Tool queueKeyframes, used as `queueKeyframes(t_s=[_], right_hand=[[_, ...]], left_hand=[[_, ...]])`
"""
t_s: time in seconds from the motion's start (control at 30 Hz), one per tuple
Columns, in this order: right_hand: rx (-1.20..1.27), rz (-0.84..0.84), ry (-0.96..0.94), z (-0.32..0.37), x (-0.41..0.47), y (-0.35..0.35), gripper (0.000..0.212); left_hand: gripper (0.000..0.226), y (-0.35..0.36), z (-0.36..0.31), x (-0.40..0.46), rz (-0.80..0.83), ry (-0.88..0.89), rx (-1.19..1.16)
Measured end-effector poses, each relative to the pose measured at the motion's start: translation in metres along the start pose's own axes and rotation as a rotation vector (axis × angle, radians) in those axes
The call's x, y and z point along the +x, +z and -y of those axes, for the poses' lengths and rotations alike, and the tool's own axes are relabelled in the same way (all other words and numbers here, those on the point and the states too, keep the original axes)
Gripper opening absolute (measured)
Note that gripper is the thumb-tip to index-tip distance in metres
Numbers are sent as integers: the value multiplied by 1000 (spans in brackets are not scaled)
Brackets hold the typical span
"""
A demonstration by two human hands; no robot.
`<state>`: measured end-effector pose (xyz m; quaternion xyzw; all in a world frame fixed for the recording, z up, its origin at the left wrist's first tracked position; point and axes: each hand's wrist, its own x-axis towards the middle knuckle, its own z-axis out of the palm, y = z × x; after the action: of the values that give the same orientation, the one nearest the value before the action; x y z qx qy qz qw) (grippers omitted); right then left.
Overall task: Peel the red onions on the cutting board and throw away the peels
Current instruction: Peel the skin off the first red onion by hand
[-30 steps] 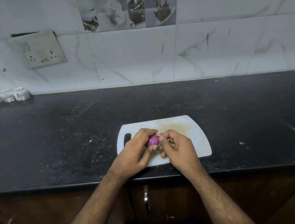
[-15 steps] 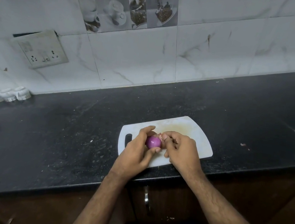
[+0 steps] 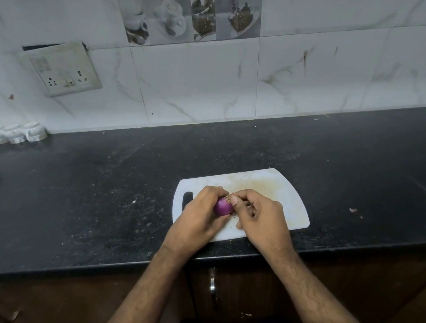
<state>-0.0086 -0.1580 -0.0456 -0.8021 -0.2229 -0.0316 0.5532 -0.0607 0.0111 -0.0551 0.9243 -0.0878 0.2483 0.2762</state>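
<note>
We see bare black counter point(image 3: 94, 200) at nine and three o'clock of the cutting board point(image 3: 283, 191); white jars point(image 3: 16, 133) crowd ten.

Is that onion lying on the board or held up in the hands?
Held: the left hand grips the red onion above the cutting board while the right hand pinches its top.

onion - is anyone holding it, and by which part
Yes. The left hand grips the onion around its side, over the cutting board; the right hand pinches its top end.

no readable text, labels or numbers, socket plate point(image 3: 61, 73) markings too blurred
</note>
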Motion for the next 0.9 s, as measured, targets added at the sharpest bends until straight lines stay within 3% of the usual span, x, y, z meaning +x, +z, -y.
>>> queueKeyframes(t_s=[0.63,0.9], right_hand=[[-220,21,-58,-3,-3,5,25],[-147,-16,76,0,2,2,27]], left_hand=[[34,1,-1,-1,15,91,13],[32,1,-3,0,18,90,14]])
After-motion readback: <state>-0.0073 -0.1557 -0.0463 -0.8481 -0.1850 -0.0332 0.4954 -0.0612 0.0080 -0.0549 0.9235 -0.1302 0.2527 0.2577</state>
